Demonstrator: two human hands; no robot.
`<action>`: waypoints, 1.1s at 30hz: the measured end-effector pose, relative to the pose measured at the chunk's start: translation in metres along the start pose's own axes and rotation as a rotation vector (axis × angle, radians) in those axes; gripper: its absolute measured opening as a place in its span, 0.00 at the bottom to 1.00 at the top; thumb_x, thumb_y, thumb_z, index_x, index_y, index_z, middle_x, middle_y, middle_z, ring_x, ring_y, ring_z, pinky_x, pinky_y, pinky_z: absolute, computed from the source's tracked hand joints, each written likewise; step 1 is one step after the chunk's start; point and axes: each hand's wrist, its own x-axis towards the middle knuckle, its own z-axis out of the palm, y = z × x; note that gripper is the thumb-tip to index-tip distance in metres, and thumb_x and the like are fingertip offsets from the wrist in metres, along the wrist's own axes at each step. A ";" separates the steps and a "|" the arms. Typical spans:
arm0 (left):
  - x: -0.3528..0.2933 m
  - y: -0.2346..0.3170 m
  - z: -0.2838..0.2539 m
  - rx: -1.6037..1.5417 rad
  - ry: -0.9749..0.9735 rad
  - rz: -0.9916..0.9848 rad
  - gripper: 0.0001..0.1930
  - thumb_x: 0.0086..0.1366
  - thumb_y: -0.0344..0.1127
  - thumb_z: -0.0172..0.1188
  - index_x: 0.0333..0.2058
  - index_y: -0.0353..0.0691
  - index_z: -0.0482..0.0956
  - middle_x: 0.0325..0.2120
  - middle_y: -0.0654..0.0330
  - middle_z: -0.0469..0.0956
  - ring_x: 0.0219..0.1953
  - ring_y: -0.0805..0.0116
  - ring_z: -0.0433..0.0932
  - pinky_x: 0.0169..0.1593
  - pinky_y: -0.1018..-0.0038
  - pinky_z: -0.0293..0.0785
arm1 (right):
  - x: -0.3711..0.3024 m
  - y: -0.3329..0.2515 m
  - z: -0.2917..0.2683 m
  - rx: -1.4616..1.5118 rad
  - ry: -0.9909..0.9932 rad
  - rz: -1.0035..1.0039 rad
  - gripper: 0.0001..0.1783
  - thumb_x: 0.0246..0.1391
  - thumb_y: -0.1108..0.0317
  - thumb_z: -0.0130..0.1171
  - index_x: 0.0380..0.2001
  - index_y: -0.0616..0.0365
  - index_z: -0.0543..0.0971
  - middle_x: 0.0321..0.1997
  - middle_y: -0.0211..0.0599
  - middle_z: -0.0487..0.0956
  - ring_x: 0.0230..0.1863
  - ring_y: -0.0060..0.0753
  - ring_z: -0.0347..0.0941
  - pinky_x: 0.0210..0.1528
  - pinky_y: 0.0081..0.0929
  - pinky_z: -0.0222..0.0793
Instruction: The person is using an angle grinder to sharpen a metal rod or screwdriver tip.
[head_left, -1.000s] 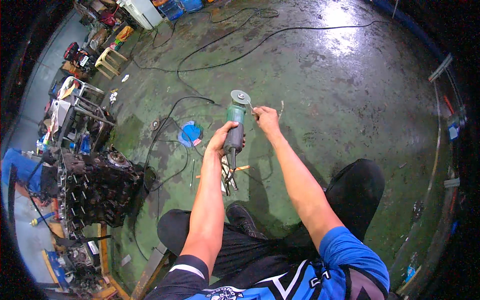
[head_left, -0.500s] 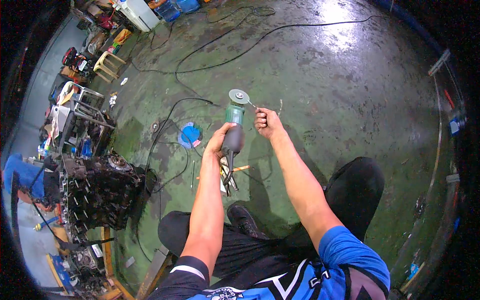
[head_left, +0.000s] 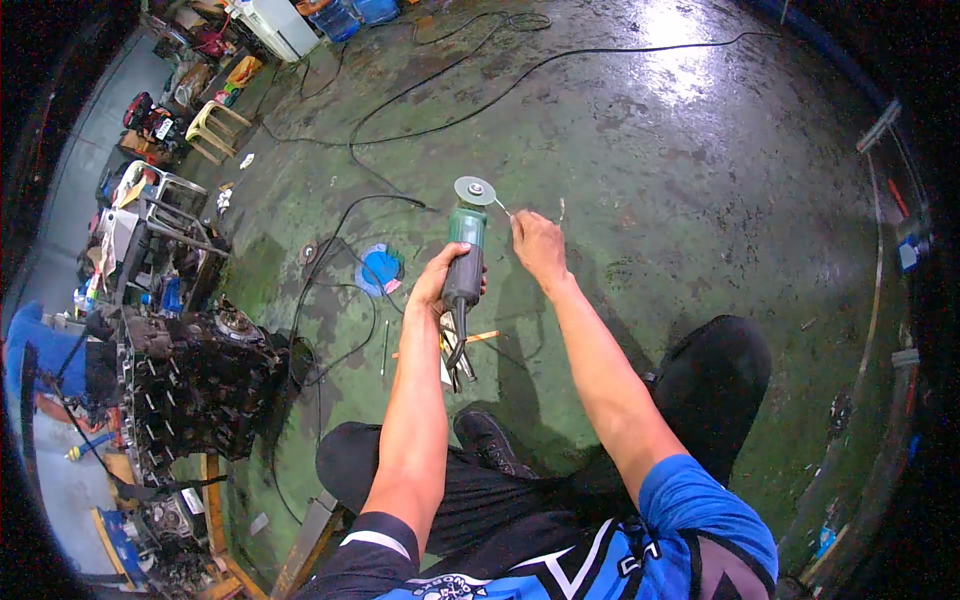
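My left hand (head_left: pixel 432 277) is wrapped round the body of a green and black angle grinder (head_left: pixel 467 238). A pale flat disc (head_left: pixel 474 190) sits at the grinder's far end, facing up. To its right, my right hand (head_left: pixel 540 246) is closed, back of the hand up, on a thin metal rod (head_left: pixel 502 206). The rod's tip reaches the right edge of the disc; whether it touches I cannot tell. The grinder's cord runs down from its near end. Part of the rod is hidden inside my fingers.
On the green floor lie a round blue item (head_left: pixel 380 268), a thin stick (head_left: pixel 386 347) and long black cables (head_left: pixel 450 128). An engine block (head_left: pixel 190 385) stands at the left. Farther back are a metal-framed chair (head_left: pixel 180 205) and a small stool (head_left: pixel 215 130).
My right hand has turned so its back faces up and its fingers are more hidden. The grinder has shifted slightly left and stands a little more upright.
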 end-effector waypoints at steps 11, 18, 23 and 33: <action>-0.002 0.000 0.003 0.026 0.048 0.020 0.27 0.60 0.49 0.63 0.42 0.25 0.75 0.29 0.49 0.81 0.23 0.59 0.82 0.29 0.65 0.83 | 0.000 -0.001 0.001 -0.324 -0.066 -0.159 0.10 0.57 0.68 0.53 0.39 0.58 0.78 0.38 0.38 0.77 0.41 0.41 0.79 0.38 0.38 0.79; 0.000 0.001 -0.002 0.017 0.029 0.021 0.26 0.60 0.49 0.63 0.42 0.26 0.76 0.28 0.50 0.81 0.23 0.59 0.82 0.28 0.66 0.83 | -0.001 -0.004 -0.012 -0.248 0.010 -0.009 0.11 0.58 0.65 0.57 0.42 0.54 0.81 0.37 0.37 0.79 0.39 0.38 0.80 0.37 0.38 0.77; -0.001 0.004 -0.003 -0.028 0.023 0.037 0.26 0.60 0.50 0.62 0.42 0.28 0.75 0.27 0.51 0.81 0.23 0.59 0.82 0.29 0.65 0.82 | 0.007 -0.030 -0.037 0.305 0.167 0.123 0.10 0.60 0.62 0.60 0.39 0.55 0.84 0.31 0.34 0.80 0.29 0.31 0.76 0.32 0.33 0.72; -0.009 0.011 -0.011 -0.042 0.012 0.046 0.25 0.61 0.50 0.61 0.43 0.29 0.73 0.29 0.50 0.81 0.23 0.59 0.82 0.28 0.66 0.82 | 0.023 -0.090 -0.084 1.295 -0.090 0.416 0.12 0.64 0.62 0.58 0.35 0.59 0.83 0.25 0.21 0.76 0.23 0.11 0.65 0.25 0.15 0.59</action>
